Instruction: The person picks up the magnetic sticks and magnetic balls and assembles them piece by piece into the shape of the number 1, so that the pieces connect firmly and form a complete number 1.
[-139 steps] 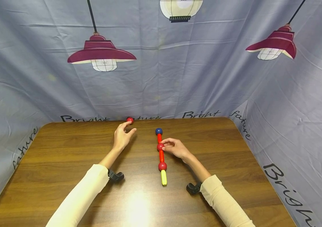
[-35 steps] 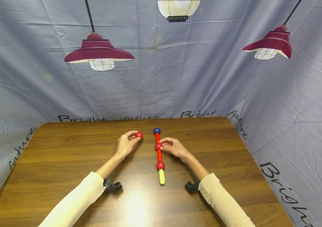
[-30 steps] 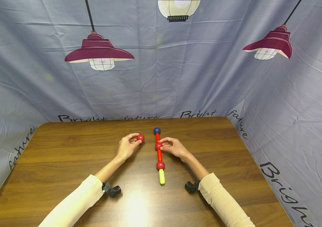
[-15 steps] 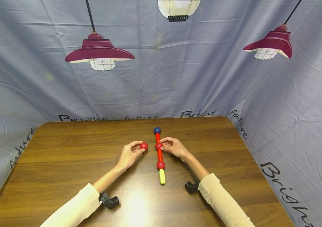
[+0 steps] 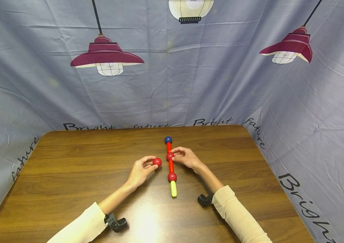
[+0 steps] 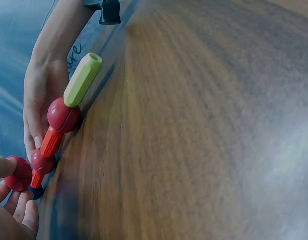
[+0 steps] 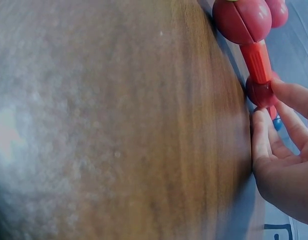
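My left hand (image 5: pixel 140 172) pinches a loose red ball (image 5: pixel 157 162) between thumb and fingers, just left of a straight chain of balls and rods. That chain runs from a blue ball (image 5: pixel 168 139) at the far end, through a red rod (image 5: pixel 169 147), a middle red ball (image 5: pixel 170 156) and a second red rod (image 5: pixel 171 166). A near red ball (image 5: pixel 172 177) and a yellow-green rod (image 5: pixel 173 189) finish its near end. From the right, my right hand (image 5: pixel 187 158) grips the middle red ball by its sides. In the left wrist view the loose ball (image 6: pixel 19 174) overlaps the chain's far part.
The chain lies on a brown wooden table (image 5: pixel 78 162). Behind the table hangs a grey-blue curtain (image 5: pixel 160 91) printed with lamps and lettering. Each wrist wears a black camera mount, the left one (image 5: pixel 116 223) and the right one (image 5: pixel 204 200).
My left hand took the red ball from the table's back edge and carried it toward me and right, close beside the chain. My right hand keeps its grip on the middle ball.
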A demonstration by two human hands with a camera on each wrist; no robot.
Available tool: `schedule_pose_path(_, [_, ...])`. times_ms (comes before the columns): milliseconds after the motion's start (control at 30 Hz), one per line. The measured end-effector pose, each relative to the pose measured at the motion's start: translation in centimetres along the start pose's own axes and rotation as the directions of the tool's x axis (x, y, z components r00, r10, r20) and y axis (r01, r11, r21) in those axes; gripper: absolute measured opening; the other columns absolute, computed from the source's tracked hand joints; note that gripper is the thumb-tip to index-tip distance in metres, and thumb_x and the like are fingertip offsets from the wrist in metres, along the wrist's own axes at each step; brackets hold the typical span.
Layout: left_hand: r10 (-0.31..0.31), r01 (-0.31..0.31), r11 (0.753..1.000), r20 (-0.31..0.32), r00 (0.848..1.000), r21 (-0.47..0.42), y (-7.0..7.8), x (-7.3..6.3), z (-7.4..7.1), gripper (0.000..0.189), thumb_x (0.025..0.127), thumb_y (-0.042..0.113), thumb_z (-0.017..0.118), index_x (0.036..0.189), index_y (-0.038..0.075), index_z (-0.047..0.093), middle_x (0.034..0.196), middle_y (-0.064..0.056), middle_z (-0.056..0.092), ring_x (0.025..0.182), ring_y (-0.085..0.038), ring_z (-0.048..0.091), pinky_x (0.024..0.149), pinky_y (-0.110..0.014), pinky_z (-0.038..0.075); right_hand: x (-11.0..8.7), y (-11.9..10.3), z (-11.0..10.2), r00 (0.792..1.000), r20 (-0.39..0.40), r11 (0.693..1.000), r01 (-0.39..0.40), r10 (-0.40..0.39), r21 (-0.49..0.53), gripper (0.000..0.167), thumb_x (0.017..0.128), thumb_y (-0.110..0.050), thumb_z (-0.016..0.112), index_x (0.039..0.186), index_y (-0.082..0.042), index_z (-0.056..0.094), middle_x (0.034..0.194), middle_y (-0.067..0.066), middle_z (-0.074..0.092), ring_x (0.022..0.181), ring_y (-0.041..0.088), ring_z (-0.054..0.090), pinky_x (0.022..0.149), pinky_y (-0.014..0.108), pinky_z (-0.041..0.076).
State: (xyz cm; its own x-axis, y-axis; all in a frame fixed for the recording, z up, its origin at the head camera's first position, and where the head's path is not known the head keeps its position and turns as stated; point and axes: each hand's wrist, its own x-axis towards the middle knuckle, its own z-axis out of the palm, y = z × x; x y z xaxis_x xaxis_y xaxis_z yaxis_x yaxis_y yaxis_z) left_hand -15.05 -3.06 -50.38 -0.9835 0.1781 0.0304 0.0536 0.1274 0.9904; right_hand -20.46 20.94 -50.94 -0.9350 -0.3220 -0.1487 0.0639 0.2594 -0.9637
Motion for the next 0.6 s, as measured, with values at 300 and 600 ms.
schedule_pose_path(300, [-0.033, 0.033, 0.999, 0.014, 0.999, -0.009, 2.0, -1.1, 0.4, 0.034, 0.09, -0.008, 0.068, 0.123, -0.013, 0.06, 0.119, -0.028, 0.063, 0.112, -0.041, 0.061, 0.091, -0.029, 0.054, -0.1, -0.1, 0.0, 1.0, -0.016, 1.0, -0.007, 0.007, 0.011, 0.034, 0.089, -0.005, 0.074, 0.121, 0.003, 0.065, 0.108, 0.014, 0.068, 0.097, 0.02, 0.065, 0.085, 0.032, 0.053])
schedule_pose_path(600, [-0.028, 0.028, 1.0, 0.014, 1.0, -0.011, 0.8, -1.0, 0.5, 0.034, 0.09, -0.007, 0.069, 0.122, -0.011, 0.061, 0.118, -0.025, 0.065, 0.11, -0.039, 0.062, 0.089, -0.028, 0.055, -0.2, -0.2, 0.0, 1.0, -0.02, 1.0, -0.017, 0.017, 0.016, 0.033, 0.089, -0.004, 0.073, 0.12, 0.002, 0.065, 0.108, 0.012, 0.068, 0.098, 0.02, 0.065, 0.085, 0.031, 0.053])
